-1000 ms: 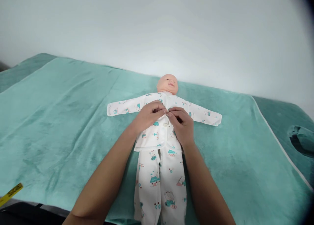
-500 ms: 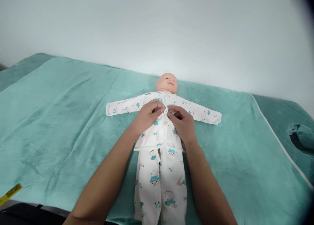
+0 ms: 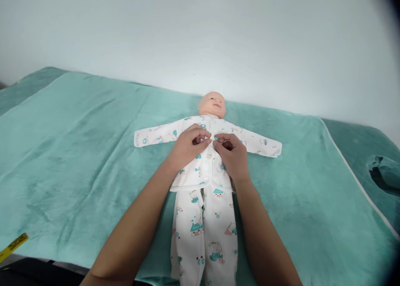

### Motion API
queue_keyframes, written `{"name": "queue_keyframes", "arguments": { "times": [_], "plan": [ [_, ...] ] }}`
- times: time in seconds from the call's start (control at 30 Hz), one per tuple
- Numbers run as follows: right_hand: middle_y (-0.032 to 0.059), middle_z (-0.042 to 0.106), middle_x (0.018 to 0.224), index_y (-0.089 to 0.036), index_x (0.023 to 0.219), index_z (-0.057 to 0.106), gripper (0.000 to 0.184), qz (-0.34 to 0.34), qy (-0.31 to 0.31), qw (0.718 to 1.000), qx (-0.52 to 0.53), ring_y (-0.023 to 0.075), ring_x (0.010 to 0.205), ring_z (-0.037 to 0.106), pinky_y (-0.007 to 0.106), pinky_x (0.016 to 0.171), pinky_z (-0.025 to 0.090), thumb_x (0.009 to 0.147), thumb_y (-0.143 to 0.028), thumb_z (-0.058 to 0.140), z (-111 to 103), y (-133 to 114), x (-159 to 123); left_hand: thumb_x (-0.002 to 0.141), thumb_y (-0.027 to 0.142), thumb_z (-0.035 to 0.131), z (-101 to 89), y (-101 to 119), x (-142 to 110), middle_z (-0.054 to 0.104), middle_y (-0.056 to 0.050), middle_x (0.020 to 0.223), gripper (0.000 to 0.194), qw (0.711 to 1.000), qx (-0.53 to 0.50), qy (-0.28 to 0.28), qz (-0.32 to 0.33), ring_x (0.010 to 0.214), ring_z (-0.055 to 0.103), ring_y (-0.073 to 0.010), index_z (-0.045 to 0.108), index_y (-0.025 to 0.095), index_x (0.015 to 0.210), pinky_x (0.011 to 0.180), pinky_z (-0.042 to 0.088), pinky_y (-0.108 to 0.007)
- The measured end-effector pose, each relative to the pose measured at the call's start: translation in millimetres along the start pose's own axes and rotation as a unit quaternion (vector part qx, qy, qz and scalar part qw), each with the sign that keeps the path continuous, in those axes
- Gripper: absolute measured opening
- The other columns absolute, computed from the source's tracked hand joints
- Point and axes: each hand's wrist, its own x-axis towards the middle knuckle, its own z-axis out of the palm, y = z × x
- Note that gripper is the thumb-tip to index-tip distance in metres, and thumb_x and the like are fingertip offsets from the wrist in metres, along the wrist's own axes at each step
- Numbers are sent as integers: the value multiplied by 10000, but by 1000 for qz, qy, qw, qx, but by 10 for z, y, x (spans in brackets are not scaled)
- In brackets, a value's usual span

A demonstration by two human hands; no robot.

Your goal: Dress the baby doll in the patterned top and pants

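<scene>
A baby doll [image 3: 212,104] lies on its back, dressed in a white baby jacket [image 3: 195,175] and matching trousers [image 3: 218,232] with teal and pink prints. At the chest, the fingertips of my left hand [image 3: 190,144] are closed at the jacket's front opening. Facing it, my right hand [image 3: 233,155] pinches the opposite front edge with thumb and forefinger. Just below the fingers a pale button [image 3: 209,156] shows on the front. Whatever small fastener lies between the fingertips is mostly hidden. Both jacket sleeves [image 3: 264,146] stretch out sideways.
A teal blanket [image 3: 84,152] with a pale edge covers the surface under the doll. Behind it rises a white wall [image 3: 187,36]. A dark, clear-rimmed ring-shaped thing [image 3: 384,175] lies at the right. A yellow strip [image 3: 12,246] pokes in at lower left.
My left fingertips have shifted slightly right across the front opening. The bit of jacket edge that stood up between my hands now lies lower. My right hand is nearly still.
</scene>
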Motion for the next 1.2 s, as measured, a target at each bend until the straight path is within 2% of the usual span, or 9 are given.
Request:
{"name": "queue_keyframes", "arguments": {
  "times": [0.2, 0.5, 0.77, 0.93, 1.07, 1.2],
  "plan": [
    [-1, 601, 836, -249, 938, 760, 161, -47, 18, 997, -54, 128, 692, 544, 291, 693, 470, 804, -274, 675, 23, -6, 4, 873, 215, 604, 19, 19, 2, 556, -3, 837, 92, 999, 28, 12, 9, 682, 495, -118, 694, 202, 884, 649, 411, -279],
    [-10, 591, 838, -260, 908, 762, 119, -65, 4, 996, -55, 118, 663, 514, 293, 664, 445, 822, -272, 680, 2, 34, 8, 915, 168, 513, -34, 29, 29, 463, 2, 806, 135, 999, 24, -46, 3, 710, 454, -129, 593, 185, 808, 659, 369, -292],
    [0, 616, 850, -243, 861, 748, 95, -53, 3, 997, -49, 133, 701, 531, 297, 683, 439, 828, -268, 664, 4, -5, 1, 873, 168, 594, 0, -4, -17, 535, 3, 832, 80, 1000, 14, 15, 1, 733, 493, -128, 660, 209, 892, 687, 409, -276],
    [-3, 620, 846, -240, 839, 738, 78, -53, -2, 998, -46, 133, 708, 534, 296, 693, 436, 825, -258, 663, -4, -13, 6, 871, 176, 603, 0, 4, -35, 572, -5, 874, 110, 999, 45, 7, 27, 699, 510, -112, 701, 219, 899, 665, 430, -268],
    [-1, 617, 843, -240, 831, 731, 82, -59, -4, 997, -51, 135, 709, 532, 296, 690, 432, 830, -254, 650, -6, -14, 14, 865, 231, 642, 13, 13, -53, 568, -7, 881, 37, 997, 68, 4, 38, 682, 503, -108, 674, 212, 868, 660, 442, -267],
    [2, 613, 857, -236, 829, 716, 86, -62, -11, 996, -60, 138, 715, 533, 296, 704, 437, 837, -263, 635, -4, -14, 17, 886, 231, 617, 37, 24, -65, 568, -18, 914, 50, 995, 88, 18, 49, 692, 504, -110, 649, 201, 861, 660, 444, -267]
  ]
}}
